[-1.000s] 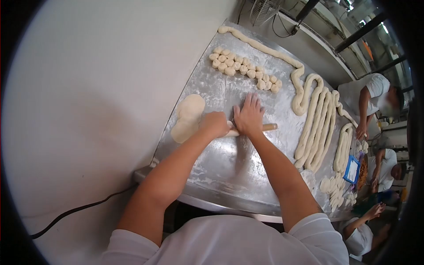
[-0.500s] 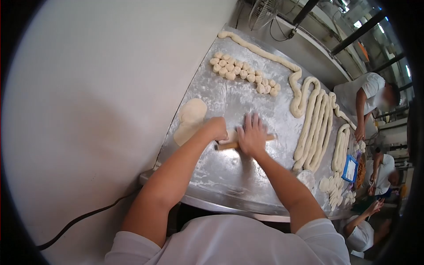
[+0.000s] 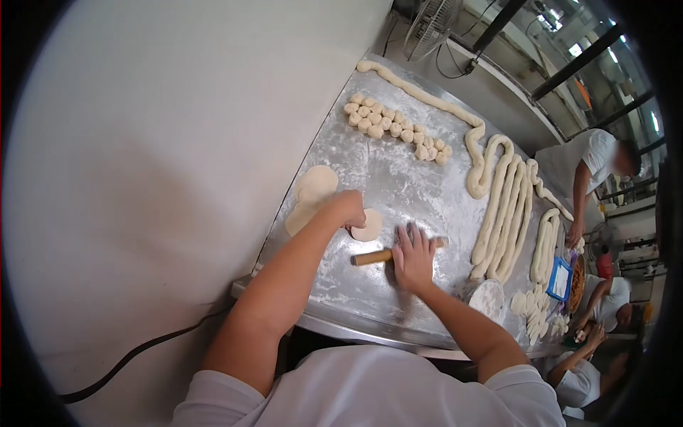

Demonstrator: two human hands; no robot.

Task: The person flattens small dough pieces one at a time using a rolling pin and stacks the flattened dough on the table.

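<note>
My left hand [image 3: 347, 209] is closed, pinching the left edge of a small round dough wrapper [image 3: 368, 226] that lies on the steel table [image 3: 341, 285]. My right hand [image 3: 415, 262] rests palm down with fingers spread across a wooden rolling pin [image 3: 372, 257]. The pin lies just nearer to me than the wrapper, apart from it. Left of my left hand, rolled dough rounds [image 3: 316, 183] overlap in a stack, partly covered by my forearm. Farther back sits a cluster of small dough balls [image 3: 375, 119].
Long dough ropes [image 3: 506, 213] lie on the right side. A floury round bowl [image 3: 488, 297], flattened dough pieces [image 3: 532, 307] and a blue-framed tray [image 3: 560, 277] are near the right end. Co-workers [image 3: 594, 164] stand beyond. A wall [image 3: 178, 142] borders the left.
The rolling pin and my right hand have come back toward me, off the dough wrapper, which now shows as a full round. My left hand stays at its edge.
</note>
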